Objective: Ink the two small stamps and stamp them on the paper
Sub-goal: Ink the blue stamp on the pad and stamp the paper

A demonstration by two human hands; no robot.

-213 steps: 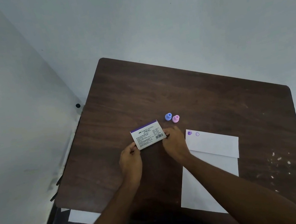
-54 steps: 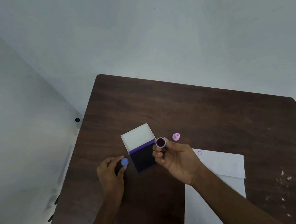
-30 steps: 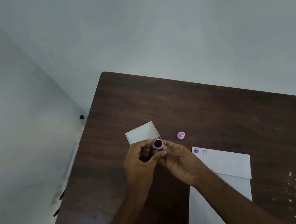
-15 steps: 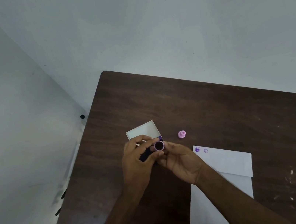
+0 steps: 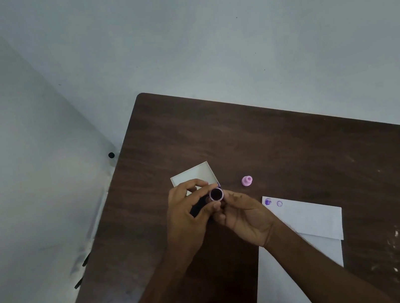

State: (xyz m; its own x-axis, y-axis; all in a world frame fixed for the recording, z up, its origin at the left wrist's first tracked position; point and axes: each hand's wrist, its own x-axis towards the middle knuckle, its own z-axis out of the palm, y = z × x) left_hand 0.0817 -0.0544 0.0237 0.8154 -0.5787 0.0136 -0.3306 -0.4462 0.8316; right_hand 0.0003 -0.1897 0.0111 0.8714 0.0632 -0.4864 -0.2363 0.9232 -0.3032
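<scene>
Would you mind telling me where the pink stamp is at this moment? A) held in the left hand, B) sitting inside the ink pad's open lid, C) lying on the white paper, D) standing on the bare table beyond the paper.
D: the pink stamp stands alone on the dark table, clear of the paper and both hands.
</scene>
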